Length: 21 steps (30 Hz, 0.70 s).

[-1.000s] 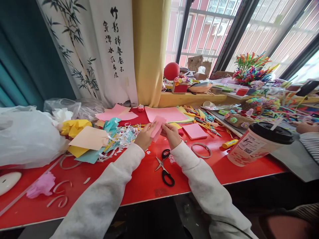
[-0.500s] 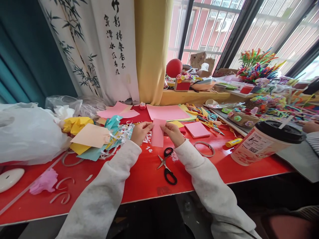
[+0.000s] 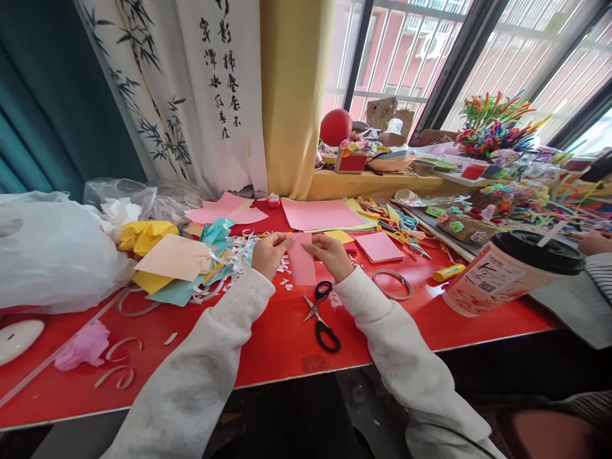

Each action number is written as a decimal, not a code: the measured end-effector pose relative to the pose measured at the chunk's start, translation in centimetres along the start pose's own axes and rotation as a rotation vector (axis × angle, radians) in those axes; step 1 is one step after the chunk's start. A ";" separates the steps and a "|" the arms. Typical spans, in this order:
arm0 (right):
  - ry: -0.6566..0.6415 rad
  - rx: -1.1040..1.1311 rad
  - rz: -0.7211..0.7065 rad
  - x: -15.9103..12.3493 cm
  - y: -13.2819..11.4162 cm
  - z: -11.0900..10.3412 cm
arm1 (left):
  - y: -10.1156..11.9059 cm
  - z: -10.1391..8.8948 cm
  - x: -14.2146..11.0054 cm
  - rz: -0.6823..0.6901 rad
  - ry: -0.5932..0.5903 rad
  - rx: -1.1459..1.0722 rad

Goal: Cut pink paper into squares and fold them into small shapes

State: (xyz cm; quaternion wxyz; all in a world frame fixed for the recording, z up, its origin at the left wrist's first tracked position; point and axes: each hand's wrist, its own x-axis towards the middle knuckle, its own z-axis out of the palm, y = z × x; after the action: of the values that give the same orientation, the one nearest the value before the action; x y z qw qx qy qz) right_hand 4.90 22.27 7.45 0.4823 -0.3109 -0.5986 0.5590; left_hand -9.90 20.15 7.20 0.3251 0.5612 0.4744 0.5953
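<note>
A pink paper strip (image 3: 302, 264) hangs between my two hands above the red table (image 3: 282, 357). My left hand (image 3: 270, 254) pinches its upper left edge, and my right hand (image 3: 333, 255) pinches the upper right. Just below the strip lies a pair of scissors (image 3: 323, 319) with black handles, its blades slightly apart. Small white paper snippets (image 3: 285, 284) are scattered near my left hand. Right of my right hand sit a stack of pink square paper (image 3: 379, 247) and a thin ring (image 3: 392, 284).
A drink cup (image 3: 507, 274) with a black lid stands at the right, beside a yellow glue stick (image 3: 448, 273). Pink sheets (image 3: 321, 214) lie at the back. On the left are a white plastic bag (image 3: 57, 255) and crumpled paper. Another person's hand (image 3: 595, 243) shows at the right edge.
The pink strip has dropped slightly and its top edge now tilts away, with both hands still pinching it. The scissors and other things on the table have not moved.
</note>
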 end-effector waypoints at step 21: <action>0.259 -0.049 -0.114 0.2 0.1 -0.8 | -0.5 0.6 -0.6 -0.180 -0.183 0.009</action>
State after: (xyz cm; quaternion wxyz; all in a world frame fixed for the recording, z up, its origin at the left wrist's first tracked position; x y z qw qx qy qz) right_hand 5.57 22.75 7.30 0.5787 -0.3577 -0.5614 0.4711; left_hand -9.33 19.86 6.51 0.4167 0.5697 0.4937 0.5080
